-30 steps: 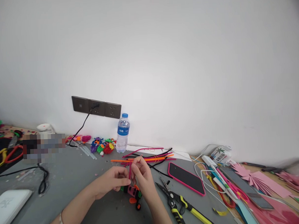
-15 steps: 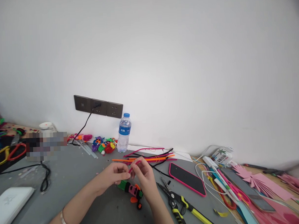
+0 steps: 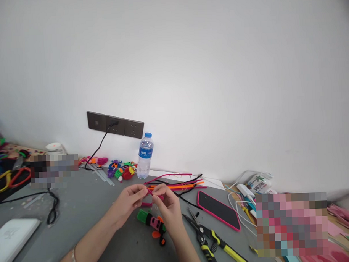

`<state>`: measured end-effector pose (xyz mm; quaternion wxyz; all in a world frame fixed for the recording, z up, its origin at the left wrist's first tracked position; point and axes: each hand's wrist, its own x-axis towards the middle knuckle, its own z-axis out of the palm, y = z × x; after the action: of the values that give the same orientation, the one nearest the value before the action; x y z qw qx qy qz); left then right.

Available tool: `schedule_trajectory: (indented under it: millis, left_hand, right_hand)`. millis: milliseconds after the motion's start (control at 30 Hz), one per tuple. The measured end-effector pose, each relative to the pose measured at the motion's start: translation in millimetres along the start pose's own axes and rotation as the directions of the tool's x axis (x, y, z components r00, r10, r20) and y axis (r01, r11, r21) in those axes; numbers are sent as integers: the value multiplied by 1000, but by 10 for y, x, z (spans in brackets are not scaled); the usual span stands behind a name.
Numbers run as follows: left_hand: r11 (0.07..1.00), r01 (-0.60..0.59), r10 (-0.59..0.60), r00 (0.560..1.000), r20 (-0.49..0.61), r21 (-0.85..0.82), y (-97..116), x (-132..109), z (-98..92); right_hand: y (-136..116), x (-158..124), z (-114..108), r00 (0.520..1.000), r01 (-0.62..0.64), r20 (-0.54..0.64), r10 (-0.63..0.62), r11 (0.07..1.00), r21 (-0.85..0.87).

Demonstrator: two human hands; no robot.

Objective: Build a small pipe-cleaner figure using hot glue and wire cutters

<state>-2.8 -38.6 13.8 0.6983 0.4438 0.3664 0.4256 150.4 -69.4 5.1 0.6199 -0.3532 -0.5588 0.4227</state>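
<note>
Between my two hands is a bent dark-pink pipe cleaner [image 3: 149, 191]. My left hand [image 3: 132, 199] pinches one part of it between thumb and fingertips. My right hand [image 3: 168, 202] pinches it close by, fingers curled, and hides some of it. A short pink length [image 3: 146, 204] shows below the left fingertips; whether it joins the same piece I cannot tell. Under my hands on the grey table lies a small pipe-cleaner figure [image 3: 153, 222] in green, black, pink and orange, touched by neither hand. More pipe cleaners [image 3: 190, 186], orange, black and pink, lie just behind my hands.
Yellow-black pliers [image 3: 208, 235] and a pink-rimmed phone [image 3: 219, 210] lie to the right, by a white cable. A water bottle [image 3: 145, 157] stands against the wall near several fuzzy figures [image 3: 121, 170]. A white device [image 3: 15, 236] sits at left.
My hands have shifted slightly, the left one up and to the left. The pink pipe cleaner has turned between my fingers, and a pink length now shows below the left fingertips.
</note>
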Motion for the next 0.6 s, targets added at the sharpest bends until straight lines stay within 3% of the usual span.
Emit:
schedule_trajectory:
  millis: [200,300,433,533,600]
  left_hand:
    - [983,-18,4,997,-77,-184,-110,15,76]
    - [982,-8,-4,998,-64,-190,-100,5,85]
    - [995,-63,65,998,-23,80,5,-19,47]
    - [940,-101,110,994,-8,326,88,-38,22]
    - [916,-94,92,995,25,389,113,-44,12]
  right_hand:
    - [38,-16,39,999,43,0,-44,998,-38]
    - [38,-21,54,1000,20,0,-20,1000,-16]
    - [23,6,14,997,-58,-49,60,997,44]
    - [30,36,-48,995,-89,-45,92,994,69]
    - [37,45,-82,994,-100,-26,102,992,73]
